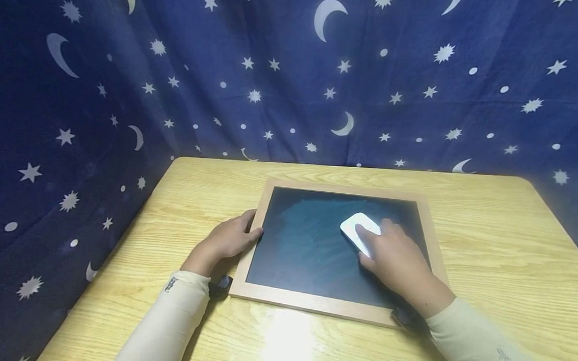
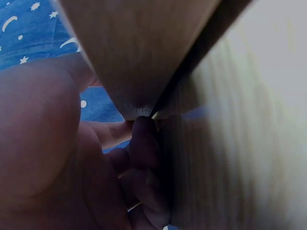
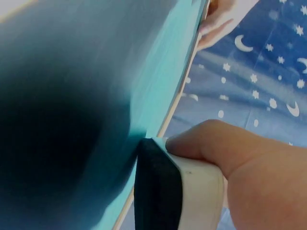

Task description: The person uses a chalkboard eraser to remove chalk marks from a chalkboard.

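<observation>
A chalkboard with a light wooden frame lies on the table, its dark surface streaked with faint smears. My left hand grips the left side of the frame, thumb on top. In the left wrist view, the curled fingers meet the frame's edge close to the tabletop. Over the right half of the board, my right hand holds a white-backed eraser. The right wrist view shows the eraser's dark pad against the board, with the thumb along its white back.
The yellow wood-grain table extends around the board on all sides. A dark blue curtain with moons and stars hangs behind the table and along its left side. Dark straps show at both wrists, near the board's front corners.
</observation>
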Available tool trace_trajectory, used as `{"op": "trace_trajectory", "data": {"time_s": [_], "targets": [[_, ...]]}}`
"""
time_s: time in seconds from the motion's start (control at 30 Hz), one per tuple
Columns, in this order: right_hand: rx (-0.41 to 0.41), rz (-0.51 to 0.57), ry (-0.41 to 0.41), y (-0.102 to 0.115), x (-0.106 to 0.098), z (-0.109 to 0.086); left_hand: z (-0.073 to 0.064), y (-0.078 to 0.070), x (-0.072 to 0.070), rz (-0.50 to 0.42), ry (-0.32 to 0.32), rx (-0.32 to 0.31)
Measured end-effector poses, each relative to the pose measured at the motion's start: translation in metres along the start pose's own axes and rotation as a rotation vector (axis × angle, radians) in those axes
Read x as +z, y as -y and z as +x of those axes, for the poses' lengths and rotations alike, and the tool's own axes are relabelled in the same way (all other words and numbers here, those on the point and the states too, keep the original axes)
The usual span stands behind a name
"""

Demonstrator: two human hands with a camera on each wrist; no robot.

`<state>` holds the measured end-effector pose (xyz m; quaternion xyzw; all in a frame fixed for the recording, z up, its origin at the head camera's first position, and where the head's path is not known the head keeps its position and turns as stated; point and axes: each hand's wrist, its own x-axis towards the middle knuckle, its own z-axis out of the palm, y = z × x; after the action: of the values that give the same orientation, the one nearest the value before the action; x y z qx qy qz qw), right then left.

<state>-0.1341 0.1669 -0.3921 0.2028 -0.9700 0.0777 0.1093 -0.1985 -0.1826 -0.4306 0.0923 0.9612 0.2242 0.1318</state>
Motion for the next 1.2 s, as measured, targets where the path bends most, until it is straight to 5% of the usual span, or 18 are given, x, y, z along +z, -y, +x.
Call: {"op": "trace_trajectory", "data": {"time_s": [0.7,1.2], "targets": [[-0.118,-0.077,-0.022,0.040,0.009,0.013,0.002,-0.008,0.002,-0.010,0.001,-0.014],[-0.023,-0.066,-0.016,0.005,0.005,0.006,-0.003,-0.005,-0.002,-0.004,0.012,-0.023]]}}
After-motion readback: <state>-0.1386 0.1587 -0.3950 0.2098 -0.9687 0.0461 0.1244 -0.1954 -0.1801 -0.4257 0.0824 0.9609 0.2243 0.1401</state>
